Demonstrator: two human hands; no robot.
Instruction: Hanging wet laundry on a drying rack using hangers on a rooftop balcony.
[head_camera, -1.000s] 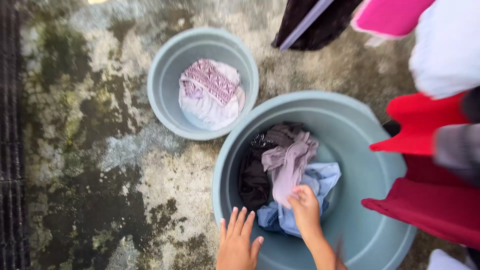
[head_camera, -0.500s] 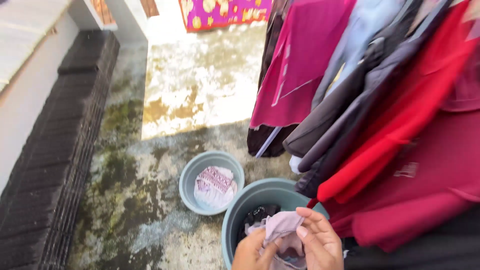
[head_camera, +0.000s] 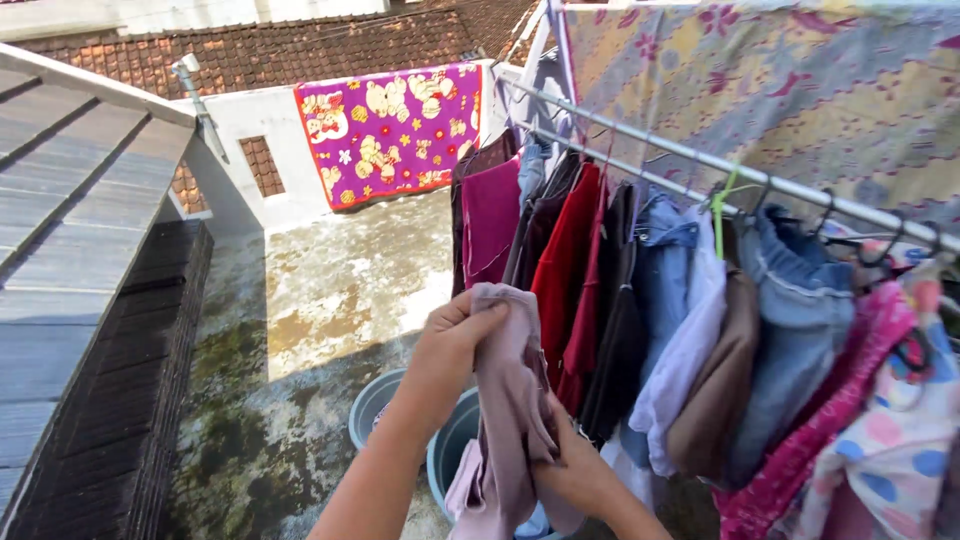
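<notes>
Mauve cloth, damp-looking, is held upright between both hands, long axis vertical. Its top is pinched by the left hand; the lower part is gripped by the right hand. The rail lies up and right, nearer the right hand.

Mauve-pink cloth garment up; purple cartoon-print blanket at eleven o'clock; grey-blue plastic basins, possibly teal.

A limp mauve-pink garment hung lengthwise in damp folds, its top edge bunched inside the closed fingers of the left hand, its middle pinched under the right hand lower down.
</notes>
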